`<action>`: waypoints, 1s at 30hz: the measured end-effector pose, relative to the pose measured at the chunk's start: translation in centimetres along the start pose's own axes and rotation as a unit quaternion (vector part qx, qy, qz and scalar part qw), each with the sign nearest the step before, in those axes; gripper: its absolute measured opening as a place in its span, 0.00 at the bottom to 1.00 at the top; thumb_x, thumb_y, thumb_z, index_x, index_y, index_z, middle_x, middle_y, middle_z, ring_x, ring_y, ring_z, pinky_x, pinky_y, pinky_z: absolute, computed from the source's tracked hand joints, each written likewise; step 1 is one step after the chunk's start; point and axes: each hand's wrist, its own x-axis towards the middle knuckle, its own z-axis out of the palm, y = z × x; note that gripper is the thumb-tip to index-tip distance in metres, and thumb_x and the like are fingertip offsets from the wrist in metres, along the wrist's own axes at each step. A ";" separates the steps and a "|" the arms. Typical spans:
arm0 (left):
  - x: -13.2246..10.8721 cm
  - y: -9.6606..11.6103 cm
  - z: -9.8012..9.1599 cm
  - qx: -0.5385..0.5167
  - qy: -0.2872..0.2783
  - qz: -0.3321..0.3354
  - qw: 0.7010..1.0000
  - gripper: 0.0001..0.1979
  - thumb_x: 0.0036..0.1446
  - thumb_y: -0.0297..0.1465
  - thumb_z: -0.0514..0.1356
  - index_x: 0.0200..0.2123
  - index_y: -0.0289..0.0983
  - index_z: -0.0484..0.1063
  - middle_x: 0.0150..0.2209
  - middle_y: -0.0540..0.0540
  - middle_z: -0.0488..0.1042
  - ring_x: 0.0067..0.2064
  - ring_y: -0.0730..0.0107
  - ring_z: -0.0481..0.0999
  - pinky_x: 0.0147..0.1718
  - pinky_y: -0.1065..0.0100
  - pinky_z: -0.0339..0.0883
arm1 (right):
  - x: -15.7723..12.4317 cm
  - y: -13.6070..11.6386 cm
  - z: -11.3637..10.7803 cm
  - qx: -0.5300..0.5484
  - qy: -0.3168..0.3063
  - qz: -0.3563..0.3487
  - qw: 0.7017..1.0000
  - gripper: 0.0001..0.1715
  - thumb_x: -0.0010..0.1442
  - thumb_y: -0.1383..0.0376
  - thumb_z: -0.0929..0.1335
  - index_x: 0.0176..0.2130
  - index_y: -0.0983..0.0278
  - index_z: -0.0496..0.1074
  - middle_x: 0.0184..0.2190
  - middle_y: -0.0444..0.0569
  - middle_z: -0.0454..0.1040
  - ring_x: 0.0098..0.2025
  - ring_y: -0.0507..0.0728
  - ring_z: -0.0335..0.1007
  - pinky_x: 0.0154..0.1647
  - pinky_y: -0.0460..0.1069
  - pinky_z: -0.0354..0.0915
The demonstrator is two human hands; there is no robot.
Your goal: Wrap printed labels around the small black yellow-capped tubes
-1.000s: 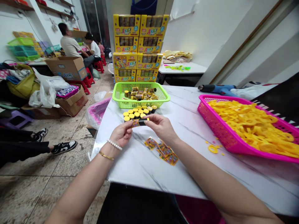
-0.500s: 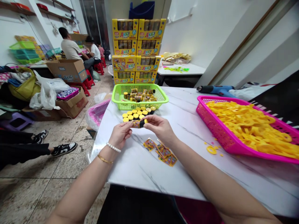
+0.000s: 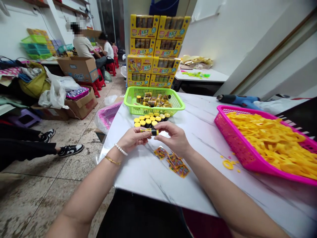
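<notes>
A small black tube with a yellow cap and a coloured label (image 3: 151,132) lies sideways between my two hands above the marble table (image 3: 148,172). My left hand (image 3: 132,138) pinches its left end, and my right hand (image 3: 174,138) pinches its right end. Just beyond them stand several upright yellow-capped tubes (image 3: 151,119). A few colourful stickers (image 3: 173,161) lie flat on the table under my right wrist. Behind the tubes sits a green basket (image 3: 133,102) with more labelled tubes inside.
A pink basket (image 3: 237,148) full of yellow plastic rings lies at the right, one loose ring (image 3: 227,164) beside it. A blue tool (image 3: 237,99) lies at the back. Stacked yellow boxes (image 3: 156,53) stand behind. Cartons, bags and seated people fill the floor at left.
My hands and the tube have stayed together, turning the tube slightly; the camera view has shifted a little to the left and down.
</notes>
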 end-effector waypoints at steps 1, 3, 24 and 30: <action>0.0 -0.1 0.1 -0.001 -0.006 0.003 1.000 0.27 0.34 0.42 0.79 0.32 0.30 0.75 0.26 0.48 0.75 0.24 0.77 0.71 0.25 0.73 0.62 | 0.0 -0.1 0.1 -0.026 -0.002 -0.024 0.999 0.14 0.56 0.63 0.77 0.43 0.59 0.78 0.43 0.49 0.77 0.44 0.57 0.74 0.48 0.55 0.73; 0.0 -0.3 0.3 -0.003 -0.015 0.009 1.000 0.27 0.34 0.42 0.79 0.31 0.31 0.74 0.25 0.50 0.73 0.24 0.77 0.71 0.25 0.73 0.63 | 0.0 -0.3 0.4 -0.070 -0.001 -0.066 0.995 0.10 0.57 0.64 0.76 0.41 0.59 0.78 0.43 0.50 0.77 0.46 0.58 0.74 0.50 0.56 0.73; 0.0 -0.8 -0.1 -0.004 0.018 0.060 0.998 0.27 0.37 0.43 0.77 0.37 0.32 0.77 0.29 0.47 0.77 0.27 0.74 0.74 0.29 0.71 0.66 | -0.6 -0.6 0.7 -0.114 -0.004 0.005 0.993 0.12 0.57 0.59 0.75 0.43 0.56 0.80 0.37 0.48 0.79 0.36 0.57 0.75 0.42 0.54 0.74; 0.4 -1.1 0.0 0.104 0.048 0.131 0.985 0.23 0.44 0.43 0.74 0.37 0.32 0.77 0.24 0.50 0.73 0.24 0.76 0.70 0.24 0.73 0.62 | -1.0 0.9 2.4 0.058 0.047 0.182 0.980 0.17 0.50 0.56 0.78 0.38 0.62 0.79 0.35 0.49 0.80 0.36 0.58 0.77 0.43 0.55 0.75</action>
